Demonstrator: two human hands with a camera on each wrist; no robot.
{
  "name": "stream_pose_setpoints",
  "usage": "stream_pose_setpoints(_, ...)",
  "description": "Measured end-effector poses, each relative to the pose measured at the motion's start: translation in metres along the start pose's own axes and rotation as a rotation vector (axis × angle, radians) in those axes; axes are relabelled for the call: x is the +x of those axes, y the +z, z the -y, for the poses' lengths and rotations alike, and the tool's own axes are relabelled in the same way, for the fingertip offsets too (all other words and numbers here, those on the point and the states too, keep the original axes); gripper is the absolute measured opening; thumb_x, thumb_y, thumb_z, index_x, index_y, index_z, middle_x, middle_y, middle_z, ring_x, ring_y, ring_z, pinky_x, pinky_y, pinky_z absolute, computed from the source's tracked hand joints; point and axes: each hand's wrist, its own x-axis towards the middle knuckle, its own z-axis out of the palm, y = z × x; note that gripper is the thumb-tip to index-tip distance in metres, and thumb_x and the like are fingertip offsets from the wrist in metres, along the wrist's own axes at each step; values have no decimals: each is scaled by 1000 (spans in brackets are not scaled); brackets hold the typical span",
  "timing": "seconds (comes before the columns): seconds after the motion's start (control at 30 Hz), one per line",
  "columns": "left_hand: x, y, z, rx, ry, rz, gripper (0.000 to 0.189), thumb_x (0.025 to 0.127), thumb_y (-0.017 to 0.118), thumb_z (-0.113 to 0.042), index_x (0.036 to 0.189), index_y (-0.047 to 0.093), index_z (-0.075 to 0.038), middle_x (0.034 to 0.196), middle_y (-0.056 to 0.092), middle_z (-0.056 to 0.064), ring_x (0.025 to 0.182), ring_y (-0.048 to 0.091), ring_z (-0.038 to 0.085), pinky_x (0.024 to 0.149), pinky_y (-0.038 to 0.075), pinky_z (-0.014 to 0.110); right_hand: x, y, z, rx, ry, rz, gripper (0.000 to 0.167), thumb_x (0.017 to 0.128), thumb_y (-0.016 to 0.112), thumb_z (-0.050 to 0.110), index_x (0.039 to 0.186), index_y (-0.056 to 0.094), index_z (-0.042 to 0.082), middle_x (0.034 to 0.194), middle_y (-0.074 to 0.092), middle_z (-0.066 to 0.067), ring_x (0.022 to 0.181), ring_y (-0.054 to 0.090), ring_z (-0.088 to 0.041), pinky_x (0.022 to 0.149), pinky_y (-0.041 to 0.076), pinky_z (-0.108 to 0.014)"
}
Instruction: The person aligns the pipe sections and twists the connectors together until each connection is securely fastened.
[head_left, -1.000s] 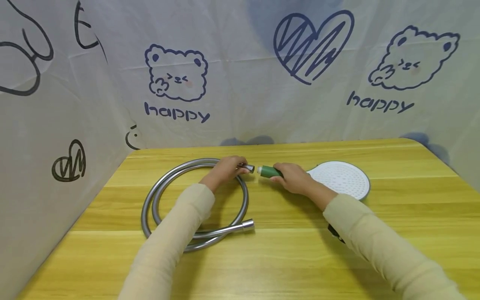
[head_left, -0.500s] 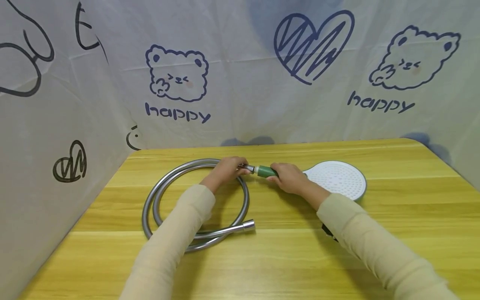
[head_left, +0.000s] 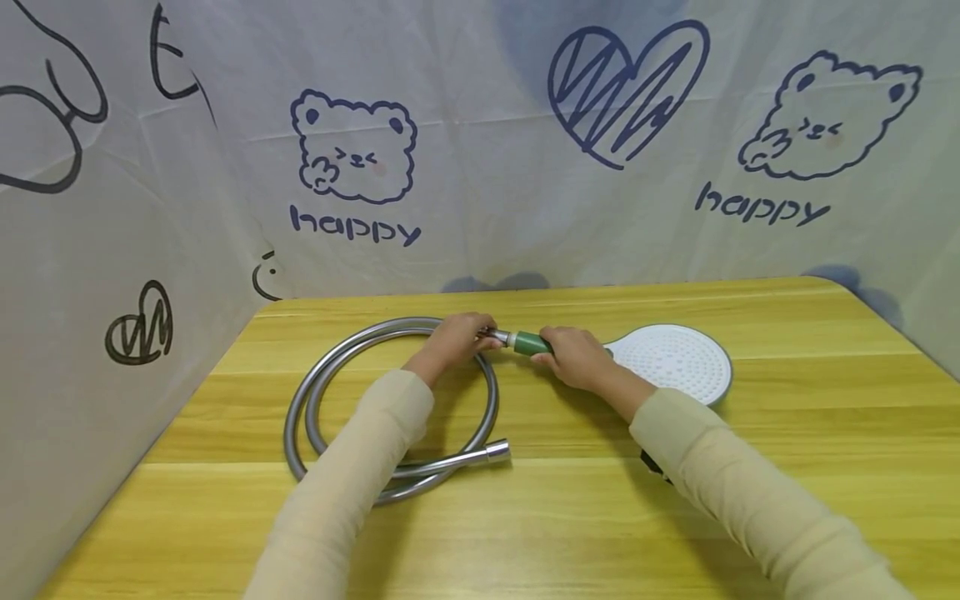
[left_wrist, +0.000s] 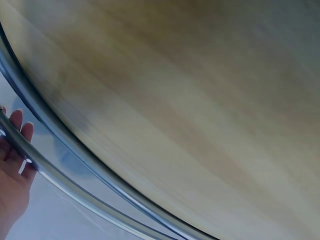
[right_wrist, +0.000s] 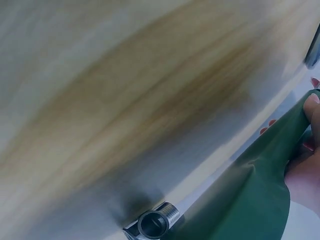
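Note:
My left hand (head_left: 453, 337) pinches the narrow metal end (head_left: 502, 337) of a coiled silver shower hose (head_left: 294, 417). Its fingers (left_wrist: 28, 131) curl at the hose in the left wrist view. With my right hand (head_left: 581, 356) I grip the green handle (head_left: 531, 343) of a shower head, whose white nozzle face (head_left: 675, 362) points up at the right. The hose end and the handle's pale tip meet end to end between my hands. In the right wrist view the green back of the shower head (right_wrist: 235, 200) fills the lower right.
The hose's wider chrome end (head_left: 497, 451) lies loose on the wooden table (head_left: 570, 517), in front of the coil. A chrome ring-shaped fitting (right_wrist: 154, 223) shows low in the right wrist view. White cloth with drawings (head_left: 480, 183) hangs behind the table.
My right hand has moved left with the shower head, closing the gap between its handle tip and the hose end. My left hand has stayed nearly still.

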Motion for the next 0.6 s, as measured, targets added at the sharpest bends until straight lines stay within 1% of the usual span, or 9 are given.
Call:
stream_pose_setpoints(0.2,0,1,-3,22,-1,-2,28,88,62,-29,104,64,-6,99,68,9,90,63,23,84,50,35,1,2,1,-9,6,4,26,91,59,30,91,53,4,68,47,-4,60,42,-16,54,30,-24)
stream_pose_setpoints(0.33,0,0,-5,25,-19,11,28,88,61,-29,104,64,-6,99,68,8,89,63,22,82,50,35,1,3,1,-17,2,-6,27,91,60,30,92,54,4,68,48,-4,60,42,-16,54,30,-25)
stream_pose_setpoints(0.5,1,-2,-7,0,-59,32,28,89,61,-29,104,64,-5,99,68,8,88,62,21,82,50,34,1,4,1,-28,-10,-14,26,91,59,29,92,54,3,69,49,-4,60,44,-17,54,32,-25)
stream_pose_setpoints(0.6,1,-2,-7,-18,-64,39,28,89,61,-27,104,64,-4,98,68,9,87,62,21,81,50,33,2,5,0,-28,-16,-16,26,91,59,28,92,54,3,69,49,-5,60,44,-17,54,32,-25)
